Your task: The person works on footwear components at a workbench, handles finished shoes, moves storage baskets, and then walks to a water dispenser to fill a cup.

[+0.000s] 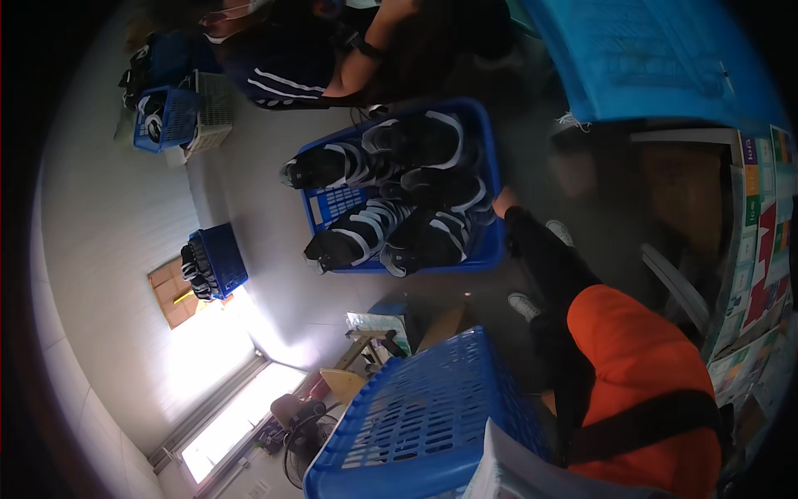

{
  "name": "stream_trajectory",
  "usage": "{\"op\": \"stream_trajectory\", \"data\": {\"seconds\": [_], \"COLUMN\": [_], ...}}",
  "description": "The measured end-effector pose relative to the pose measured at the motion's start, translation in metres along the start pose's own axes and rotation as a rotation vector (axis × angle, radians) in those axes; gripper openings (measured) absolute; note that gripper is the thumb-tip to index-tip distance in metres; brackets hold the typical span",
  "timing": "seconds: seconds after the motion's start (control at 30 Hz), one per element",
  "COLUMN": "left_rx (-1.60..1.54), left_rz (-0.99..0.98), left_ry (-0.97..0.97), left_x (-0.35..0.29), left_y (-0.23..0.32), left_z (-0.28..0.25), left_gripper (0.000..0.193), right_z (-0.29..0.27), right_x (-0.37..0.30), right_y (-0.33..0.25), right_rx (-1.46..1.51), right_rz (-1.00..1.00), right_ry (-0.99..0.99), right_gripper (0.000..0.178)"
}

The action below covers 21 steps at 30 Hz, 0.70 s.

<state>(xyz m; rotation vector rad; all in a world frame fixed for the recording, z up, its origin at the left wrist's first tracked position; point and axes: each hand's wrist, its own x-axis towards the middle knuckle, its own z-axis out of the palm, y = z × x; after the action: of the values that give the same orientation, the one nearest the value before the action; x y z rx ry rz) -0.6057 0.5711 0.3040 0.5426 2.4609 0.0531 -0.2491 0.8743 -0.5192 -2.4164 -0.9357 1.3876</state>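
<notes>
Right hand (pixel 504 202) grips basket (pixel 489 137)

Here it is, clamped on the basket's right rim, with black-and-white pieces (pixel 440 190) inside! A co-worker (pixel 287 75) beyond the basket; the left hand out of view, its state impossible to tell

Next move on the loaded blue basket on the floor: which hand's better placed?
Probably the right hand: it is at the basket's rim, with the black-sleeved arm extended to it. Whether it grips is too small to tell. The left hand isn't in view.
</notes>
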Motion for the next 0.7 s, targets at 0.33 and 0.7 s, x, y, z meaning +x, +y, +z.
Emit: {"op": "stream_trajectory", "data": {"seconds": [0.33,0.7], "left_rx": [0.012,0.009], "left_rz": [0.048,0.34], "left_ry": [0.001,-0.001], "left_x": [0.065,0.108], "left_y": [0.019,0.025], "left_z": [0.02,0.01], "left_gripper": [0.021,0.022], "right_z": [0.022,0.085], "right_x": [0.016,-0.137], "right_y": [-0.008,0.148], "right_rx": [-0.026,0.123], "right_rz": [0.054,0.245], "right_ry": [-0.004,0.025], "right_gripper": [0.05,0.065]}}
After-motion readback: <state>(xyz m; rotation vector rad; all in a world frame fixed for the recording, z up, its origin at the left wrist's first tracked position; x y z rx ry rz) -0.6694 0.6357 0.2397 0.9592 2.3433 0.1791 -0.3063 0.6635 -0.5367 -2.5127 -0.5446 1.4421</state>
